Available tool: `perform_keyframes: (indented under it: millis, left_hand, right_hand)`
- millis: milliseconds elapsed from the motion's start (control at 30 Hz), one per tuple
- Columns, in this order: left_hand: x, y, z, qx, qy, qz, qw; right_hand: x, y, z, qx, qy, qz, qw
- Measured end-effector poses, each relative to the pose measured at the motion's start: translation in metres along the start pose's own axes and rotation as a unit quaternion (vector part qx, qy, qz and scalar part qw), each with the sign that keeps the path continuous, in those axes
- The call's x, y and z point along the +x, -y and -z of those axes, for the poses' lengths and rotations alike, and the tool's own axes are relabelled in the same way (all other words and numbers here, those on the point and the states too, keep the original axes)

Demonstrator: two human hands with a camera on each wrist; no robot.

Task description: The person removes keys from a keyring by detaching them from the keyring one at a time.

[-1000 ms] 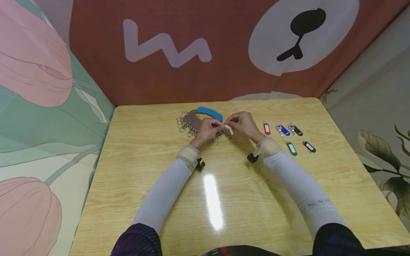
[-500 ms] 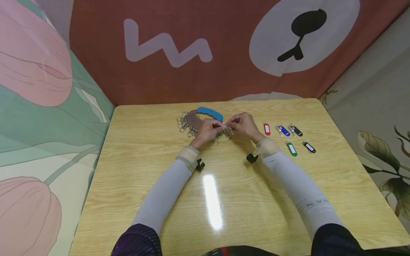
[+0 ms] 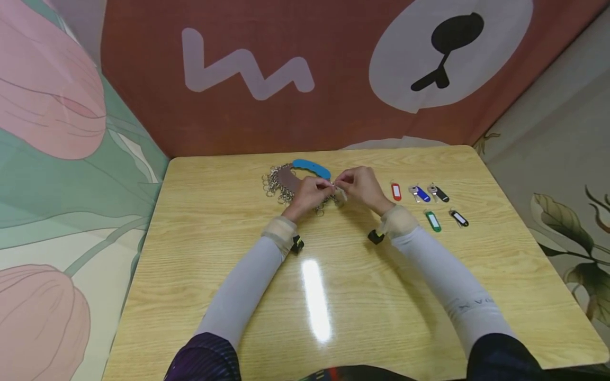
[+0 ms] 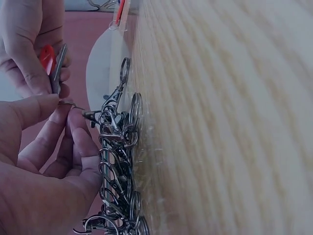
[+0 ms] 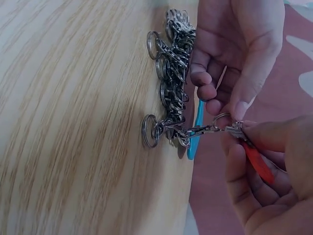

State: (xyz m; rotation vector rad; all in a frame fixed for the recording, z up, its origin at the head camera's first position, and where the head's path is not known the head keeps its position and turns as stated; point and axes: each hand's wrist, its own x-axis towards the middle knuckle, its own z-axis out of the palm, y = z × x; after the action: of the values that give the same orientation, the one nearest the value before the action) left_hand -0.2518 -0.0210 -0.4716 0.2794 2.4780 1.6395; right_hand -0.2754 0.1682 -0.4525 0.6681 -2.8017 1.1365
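My left hand (image 3: 308,196) pinches a metal split ring (image 5: 220,117) between thumb and forefinger. From that ring a swivel clasp (image 5: 200,130) runs back to a bunch of clasps and rings (image 4: 117,161). My right hand (image 3: 364,186) meets the left fingertips and holds a silver key (image 4: 58,68) together with a red key tag (image 5: 258,164). The key's head lies right at the split ring, partly covered by the fingers. Behind the left hand, the bunch fringes a brown curved piece (image 3: 287,179) joined to a blue curved handle (image 3: 312,168).
Right of my hands lie a red tag (image 3: 396,191), a blue tag (image 3: 422,194) with keys and a black tag (image 3: 442,195) with keys. Nearer me are a green tag (image 3: 433,221) and another black tag (image 3: 459,218). A printed cloth (image 3: 267,121) hangs behind the wooden table (image 3: 214,275).
Both hands stay in the same place, fingertips together. The pale item at the right fingertips has turned slightly; the tags and the bunch have not moved.
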Motion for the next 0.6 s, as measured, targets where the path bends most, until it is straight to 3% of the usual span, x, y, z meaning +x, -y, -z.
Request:
perform_keyframes:
  millis: [200, 600]
  left_hand:
    - [0.0012, 0.0021, 0.0012, 0.0, -0.007, -0.003, 1.0]
    - [0.0, 0.0035, 0.0006, -0.008, -0.023, -0.015, 0.9996]
  right_hand:
    - [-0.0008, 0.0056, 0.0019, -0.018, 0.01, 0.02, 1.0]
    - [0.001, 0.0028, 0.0021, -0.005, 0.003, 0.007, 1.0]
